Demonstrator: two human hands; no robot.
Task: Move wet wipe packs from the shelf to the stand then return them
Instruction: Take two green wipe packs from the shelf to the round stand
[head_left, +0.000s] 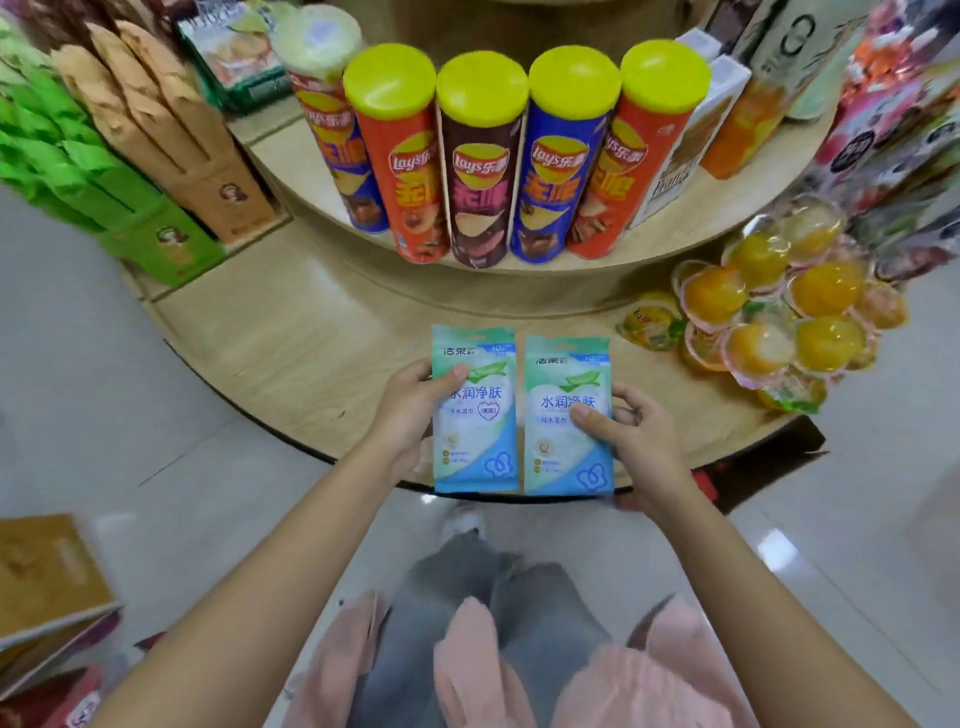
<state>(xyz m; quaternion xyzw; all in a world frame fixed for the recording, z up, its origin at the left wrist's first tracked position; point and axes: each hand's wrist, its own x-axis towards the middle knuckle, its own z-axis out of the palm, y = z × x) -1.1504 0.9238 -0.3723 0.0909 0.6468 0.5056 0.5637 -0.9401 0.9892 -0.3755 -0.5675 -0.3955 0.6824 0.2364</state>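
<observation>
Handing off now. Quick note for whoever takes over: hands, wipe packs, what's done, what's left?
The left hand grips the left wipe pack, thumb on its front; the right hand grips the right wipe pack likewise.
Both packs are side by side over the front edge of the stand; resting or lifted, cannot tell.
Done: packs brought to the stand.
Left: return them to the shelf.
</observation>
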